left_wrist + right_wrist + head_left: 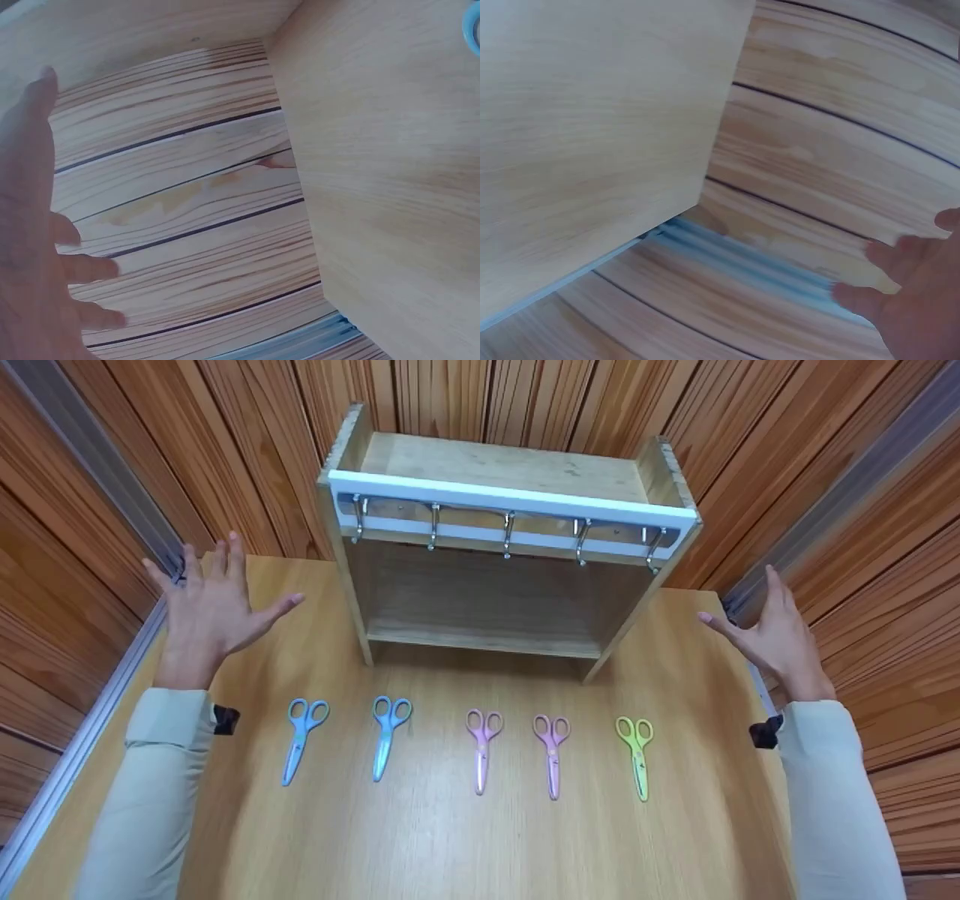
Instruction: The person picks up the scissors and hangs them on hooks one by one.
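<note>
My left hand (214,611) is held over the table's left side, fingers spread and holding nothing. On the right side my right hand (784,641) hangs in the air, its thumb apart from straight fingers, also empty. Between them lies a row of scissors: one blue pair (298,739) nearest the left hand, a second blue pair (386,737), a pink pair (481,750), another pink pair (553,754), and a yellow-green pair (637,756) nearest the right hand. All have their handles toward the shelf. Each wrist view shows its hand (30,240) (915,292) touching no object.
A wooden shelf unit (480,641) stands at the table's back. Several metal hooks (508,534) hang along its white front rail (517,493). Wood-panelled walls (892,585) enclose the table (420,847) at the back and both sides.
</note>
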`<state>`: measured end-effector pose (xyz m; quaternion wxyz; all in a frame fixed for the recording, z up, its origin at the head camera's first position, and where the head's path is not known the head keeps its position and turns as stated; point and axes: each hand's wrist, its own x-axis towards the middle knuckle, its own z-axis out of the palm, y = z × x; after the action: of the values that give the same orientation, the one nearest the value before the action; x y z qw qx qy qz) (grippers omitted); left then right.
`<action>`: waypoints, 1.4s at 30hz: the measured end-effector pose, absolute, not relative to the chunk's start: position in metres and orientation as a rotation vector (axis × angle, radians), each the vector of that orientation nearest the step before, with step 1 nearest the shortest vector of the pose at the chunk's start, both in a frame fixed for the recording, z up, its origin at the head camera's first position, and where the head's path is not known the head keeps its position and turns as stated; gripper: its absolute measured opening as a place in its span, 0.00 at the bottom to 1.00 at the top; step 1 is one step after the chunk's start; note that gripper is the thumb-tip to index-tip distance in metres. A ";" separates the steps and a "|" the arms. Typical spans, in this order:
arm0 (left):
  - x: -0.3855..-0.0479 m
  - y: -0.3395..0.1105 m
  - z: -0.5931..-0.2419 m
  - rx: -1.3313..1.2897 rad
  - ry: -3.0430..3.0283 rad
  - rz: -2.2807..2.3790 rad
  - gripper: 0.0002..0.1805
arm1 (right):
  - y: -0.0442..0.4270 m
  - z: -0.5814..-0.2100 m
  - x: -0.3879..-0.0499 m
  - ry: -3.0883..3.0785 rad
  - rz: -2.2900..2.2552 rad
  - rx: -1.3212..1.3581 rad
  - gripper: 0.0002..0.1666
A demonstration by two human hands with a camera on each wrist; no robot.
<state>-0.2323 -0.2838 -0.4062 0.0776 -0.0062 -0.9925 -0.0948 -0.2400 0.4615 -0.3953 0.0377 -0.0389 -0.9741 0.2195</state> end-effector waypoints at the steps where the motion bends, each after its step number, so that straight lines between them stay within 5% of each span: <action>1: -0.231 -0.283 -0.406 -0.018 -2.970 -0.295 0.67 | 0.459 -0.393 -0.239 -2.986 0.678 -0.114 0.73; 30: -0.180 -0.247 -0.466 -0.134 -2.779 -0.364 0.45 | 0.393 -0.320 -0.223 -2.481 0.846 0.356 0.41; 42: -0.154 -0.238 -0.505 -0.062 -2.868 -0.528 0.47 | 0.354 -0.302 -0.231 -2.369 0.830 0.552 0.47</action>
<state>-0.1543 -0.2384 -0.5049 0.1122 -0.0213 -0.9770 -0.1800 -0.2310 0.3544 -0.3018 0.2817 0.2061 -0.8844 0.3099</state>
